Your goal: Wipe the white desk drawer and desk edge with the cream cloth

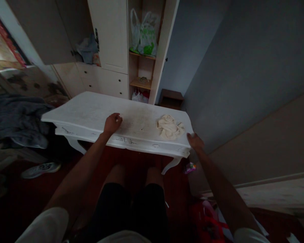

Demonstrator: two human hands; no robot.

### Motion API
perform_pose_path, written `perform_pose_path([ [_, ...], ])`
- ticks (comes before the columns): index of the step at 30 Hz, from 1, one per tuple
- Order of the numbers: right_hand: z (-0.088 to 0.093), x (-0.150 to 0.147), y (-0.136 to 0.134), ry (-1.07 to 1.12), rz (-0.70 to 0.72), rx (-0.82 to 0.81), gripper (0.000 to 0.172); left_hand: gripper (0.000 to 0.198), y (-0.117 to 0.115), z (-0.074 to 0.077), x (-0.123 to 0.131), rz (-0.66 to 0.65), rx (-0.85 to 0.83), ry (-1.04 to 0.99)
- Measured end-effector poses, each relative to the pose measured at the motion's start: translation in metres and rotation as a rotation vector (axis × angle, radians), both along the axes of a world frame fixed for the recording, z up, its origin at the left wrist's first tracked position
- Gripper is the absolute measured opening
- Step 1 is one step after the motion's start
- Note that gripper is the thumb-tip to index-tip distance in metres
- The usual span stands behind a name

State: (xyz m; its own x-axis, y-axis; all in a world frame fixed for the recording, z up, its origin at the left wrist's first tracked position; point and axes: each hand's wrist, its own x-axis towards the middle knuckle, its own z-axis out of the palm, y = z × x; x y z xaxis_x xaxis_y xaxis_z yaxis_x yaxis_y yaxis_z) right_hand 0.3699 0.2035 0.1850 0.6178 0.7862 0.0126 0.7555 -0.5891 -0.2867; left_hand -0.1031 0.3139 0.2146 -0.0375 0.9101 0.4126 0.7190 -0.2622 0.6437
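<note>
The right hand's grip [196,141] is clamped on the right edge of the near white, curved-legged bench [96,104], best held firmly for steadiness, while the left hand [113,123], closure unclear, is left of the crumpled cream cloth [169,127].

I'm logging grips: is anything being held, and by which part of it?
The right hand is on the white table at its right edge; whether it grips cannot be told. The left hand, loosely curled, shows nothing in it.
</note>
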Motion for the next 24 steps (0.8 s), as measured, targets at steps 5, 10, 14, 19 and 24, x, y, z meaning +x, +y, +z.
perform_pose_path([
  [5, -0.001, -0.007, -0.004, -0.097, -0.009, 0.042, 0.058, 0.048, 0.023, -0.02, -0.024, 0.035, -0.06, 0.184],
  [10, -0.003, -0.011, -0.009, -0.28, 0.107, 0.164, 0.042, 0.044, 0.022, -0.028, -0.027, 0.015, -0.045, 0.191],
  [14, 0.001, -0.015, -0.007, -0.337, 0.178, 0.169, 0.037, 0.034, 0.017, -0.025, -0.029, 0.0, -0.027, 0.152],
  [19, 0.017, -0.039, 0.008, -0.101, 0.19, 0.324, 0.047, 0.033, 0.014, -0.026, -0.031, 0.054, 0.009, 0.097],
  [24, 0.036, -0.071, 0.048, 0.12, 0.189, 0.277, 0.07, 0.033, 0.016, -0.026, -0.03, 0.086, 0.029, 0.112],
])
